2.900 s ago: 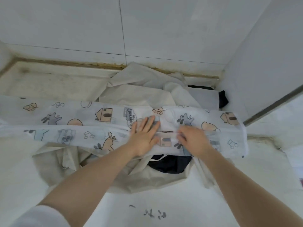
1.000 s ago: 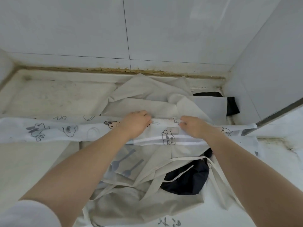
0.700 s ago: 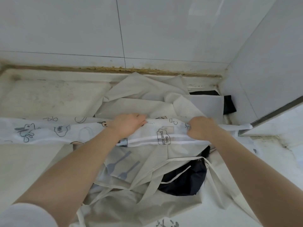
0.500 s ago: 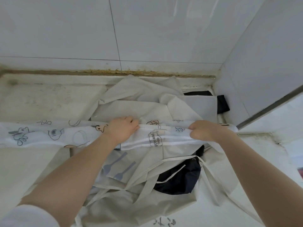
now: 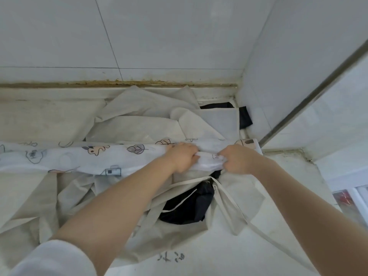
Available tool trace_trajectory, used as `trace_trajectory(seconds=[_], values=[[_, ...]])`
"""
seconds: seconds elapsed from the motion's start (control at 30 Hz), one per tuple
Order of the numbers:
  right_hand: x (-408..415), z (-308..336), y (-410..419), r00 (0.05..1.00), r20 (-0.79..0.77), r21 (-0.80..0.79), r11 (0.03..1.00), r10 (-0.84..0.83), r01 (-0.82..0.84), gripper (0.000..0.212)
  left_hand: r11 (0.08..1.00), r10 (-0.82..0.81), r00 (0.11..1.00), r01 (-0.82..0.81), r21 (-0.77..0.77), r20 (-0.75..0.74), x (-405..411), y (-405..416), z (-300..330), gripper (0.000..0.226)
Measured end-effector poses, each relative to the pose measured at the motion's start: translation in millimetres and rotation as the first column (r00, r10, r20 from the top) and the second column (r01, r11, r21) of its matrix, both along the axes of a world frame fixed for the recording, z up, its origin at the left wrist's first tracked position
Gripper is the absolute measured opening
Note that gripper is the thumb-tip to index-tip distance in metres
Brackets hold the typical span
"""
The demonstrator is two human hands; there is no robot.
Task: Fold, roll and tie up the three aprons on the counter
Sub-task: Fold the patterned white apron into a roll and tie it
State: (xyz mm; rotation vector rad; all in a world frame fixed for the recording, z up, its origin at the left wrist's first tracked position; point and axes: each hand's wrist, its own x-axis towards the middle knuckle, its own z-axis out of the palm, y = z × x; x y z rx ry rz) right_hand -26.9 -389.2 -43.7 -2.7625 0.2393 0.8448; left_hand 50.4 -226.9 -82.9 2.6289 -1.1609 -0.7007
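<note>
Fingers [image 5: 194,156] of left hand [image 5: 182,157] and right hand [image 5: 238,159] curl tight on the printed apron [image 5: 83,158], folded into a long band across the counter [image 5: 39,120], lying over a beige apron [image 5: 135,126] and a black apron [image 5: 189,206].

White tiled wall [image 5: 159,36] behind the counter [image 5: 45,118]; brown-stained joint [image 5: 119,83] where they meet. Second tiled wall [image 5: 298,66] at right, edged by a grey metal strip [image 5: 310,92]. Dark scribbles [image 5: 171,256] on the counter's near surface.
</note>
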Motion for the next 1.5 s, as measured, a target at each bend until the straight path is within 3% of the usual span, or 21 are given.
trace_trajectory(seconds=[0.1, 0.2, 0.27, 0.37, 0.47, 0.57, 0.63, 0.7, 0.83, 0.9, 1.0, 1.07, 1.17, 1.23, 1.3, 1.37, 1.43, 1.5], values=[[-16, 13, -25, 0.996, -0.083, -0.012, 0.999, -0.043, 0.042, 0.022, 0.999, -0.002, 1.0, 0.003, 0.041, -0.007, 1, -6, 4, 0.029], [-24, 15, -52, 0.974, -0.084, 0.16, 0.962, -0.211, 0.222, 0.016, 0.996, 0.015, 1.0, -0.013, 0.084, -0.022, 0, -5, 5, 0.03], [-29, 9, -64, 0.925, -0.102, 0.365, 0.851, -0.367, 0.377, 0.009, 0.991, 0.05, 0.998, -0.044, 0.13, -0.048, 1, -3, 7, 0.03], [-36, -11, -80, 0.787, -0.168, 0.616, 0.56, -0.594, 0.554, 0.027, 0.976, 0.121, 0.99, -0.105, 0.193, -0.077, 7, 0, 9, 0.038], [-37, -29, -75, 0.635, -0.107, 0.661, 0.422, -0.765, 0.621, 0.02, 0.978, 0.16, 0.986, -0.151, 0.146, -0.055, 7, 0, 4, 0.034], [-26, -38, -54, 0.499, 0.113, 0.593, 0.461, -0.859, 0.66, 0.031, 0.977, 0.214, 0.977, -0.214, 0.01, -0.02, 7, 1, -6, 0.033], [-20, -39, -42, 0.513, 0.333, 0.504, 0.609, -0.791, 0.612, 0.036, 0.964, 0.243, 0.97, -0.238, -0.12, 0.025, 9, 6, -15, 0.033], [-17, -39, -40, 0.534, 0.46, 0.423, 0.704, -0.709, 0.571, 0.034, 0.953, 0.27, 0.957, -0.249, -0.173, 0.107, 7, 10, -21, 0.032], [-14, -42, -42, 0.58, 0.446, 0.355, 0.73, -0.682, 0.584, 0.044, 0.964, 0.263, 0.938, -0.265, -0.022, 0.226, 0, 8, -31, 0.036], [-12, -44, -37, 0.622, 0.403, 0.339, 0.74, -0.672, 0.58, 0.048, 0.963, 0.269, 0.935, -0.268, -0.033, 0.232, 3, 9, -30, 0.043], [-7, -46, -29, 0.622, 0.368, 0.356, 0.723, -0.691, 0.592, 0.045, 0.945, 0.276, 0.928, -0.214, -0.248, 0.25, 6, 20, -22, 0.069], [-5, -43, -30, 0.604, 0.351, 0.383, 0.699, -0.715, 0.604, 0.035, 0.912, 0.26, 0.946, -0.175, -0.371, 0.192, 7, 28, -15, 0.066], [-5, -36, -36, 0.614, 0.249, 0.52, 0.638, -0.749, 0.568, 0.008, 0.961, 0.106, 0.968, -0.042, -0.274, 0.225, 10, 34, -9, 0.057], [-7, -30, -39, 0.615, 0.244, 0.596, 0.616, -0.75, 0.514, 0.011, 0.989, 0.044, 0.96, -0.004, -0.145, 0.277, 12, 35, -8, 0.046], [-5, -27, -39, 0.545, 0.261, 0.669, 0.556, -0.797, 0.494, 0.01, 1.0, 0.0, 0.933, 0.01, -0.024, 0.359, 16, 35, -7, 0.048], [-3, -29, -34, 0.523, 0.343, 0.585, 0.613, -0.78, 0.531, 0.01, 0.998, -0.06, 0.918, 0.041, 0.057, 0.393, 19, 37, -8, 0.058], [-5, -35, -28, 0.574, 0.442, 0.374, 0.723, -0.69, 0.581, 0.019, 0.995, -0.086, 0.927, 0.063, 0.074, 0.366, 17, 37, -8, 0.07], [-5, -36, -22, 0.599, 0.47, 0.211, 0.741, -0.648, 0.637, 0.028, 0.996, -0.083, 0.937, 0.066, 0.063, 0.339, 15, 39, -5, 0.083]])
